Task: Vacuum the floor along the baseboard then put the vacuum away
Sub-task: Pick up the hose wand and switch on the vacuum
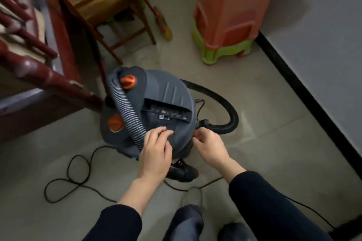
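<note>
1. Head view: the grey round canister vacuum is stood on the pale floor near the black baseboard, with the ribbed grey hose draped over it.
2. The left hand is rested on the lid, fingers relaxed; whether anything is grasped by the right hand cannot be told.
3. Putting away is judged not yet done.

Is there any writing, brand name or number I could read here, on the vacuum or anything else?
Vacuum cleaner: a small white label sits below the handle recess, too small and blurred to read.
Orange plastic stools: no writing shows.
Everything else in view: no readable text.
</note>
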A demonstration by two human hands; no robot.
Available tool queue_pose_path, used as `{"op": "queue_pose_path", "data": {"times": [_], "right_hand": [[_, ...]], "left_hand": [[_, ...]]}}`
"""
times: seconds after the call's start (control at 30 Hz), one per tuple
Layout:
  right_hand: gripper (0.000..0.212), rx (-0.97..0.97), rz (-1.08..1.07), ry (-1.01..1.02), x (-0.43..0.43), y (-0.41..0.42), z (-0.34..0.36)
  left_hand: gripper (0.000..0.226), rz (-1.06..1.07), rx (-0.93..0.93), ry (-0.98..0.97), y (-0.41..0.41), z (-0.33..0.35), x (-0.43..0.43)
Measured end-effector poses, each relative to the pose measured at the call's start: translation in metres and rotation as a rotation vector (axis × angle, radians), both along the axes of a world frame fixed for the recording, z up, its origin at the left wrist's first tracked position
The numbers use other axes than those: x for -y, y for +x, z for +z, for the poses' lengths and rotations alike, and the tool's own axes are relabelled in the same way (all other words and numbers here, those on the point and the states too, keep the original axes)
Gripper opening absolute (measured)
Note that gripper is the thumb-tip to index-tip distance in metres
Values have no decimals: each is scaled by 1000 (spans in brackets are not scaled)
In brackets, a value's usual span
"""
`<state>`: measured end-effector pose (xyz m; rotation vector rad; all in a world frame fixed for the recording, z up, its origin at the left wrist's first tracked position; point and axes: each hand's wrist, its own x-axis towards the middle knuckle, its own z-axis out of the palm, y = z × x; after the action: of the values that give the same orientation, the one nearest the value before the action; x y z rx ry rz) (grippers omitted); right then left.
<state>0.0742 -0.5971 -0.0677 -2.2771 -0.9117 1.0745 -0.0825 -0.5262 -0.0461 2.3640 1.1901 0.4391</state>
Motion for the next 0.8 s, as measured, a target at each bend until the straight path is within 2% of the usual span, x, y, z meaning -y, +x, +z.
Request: {"op": "queue_pose_path", "data": {"times": [0.07,0.13,0.2,0.27,0.4,0.53,0.8], "right_hand": [[12,12,117,-6,-8,-17,10],[17,2,241,-23,-13,-35,19],[22,-39,352,-50,-14,-52,27],[18,-53,431,-66,-13,-69,28],[48,40,462,-185,-14,-92,14],[41,23,271,-93,-22,-96,18],[33,-136,-66,174,-19,-22,89]], "left_hand": [[31,46,9,52,-12,9,-4],[44,187,0,34,-21,16,-8],[55,423,79,-161,-27,24,-14],[61,583,151,-429,-31,28,-22],[62,643,165,-698,-33,24,-43],[37,625,134,-744,-20,45,-66],[40,254,434,-881,72,131,-81]]}}
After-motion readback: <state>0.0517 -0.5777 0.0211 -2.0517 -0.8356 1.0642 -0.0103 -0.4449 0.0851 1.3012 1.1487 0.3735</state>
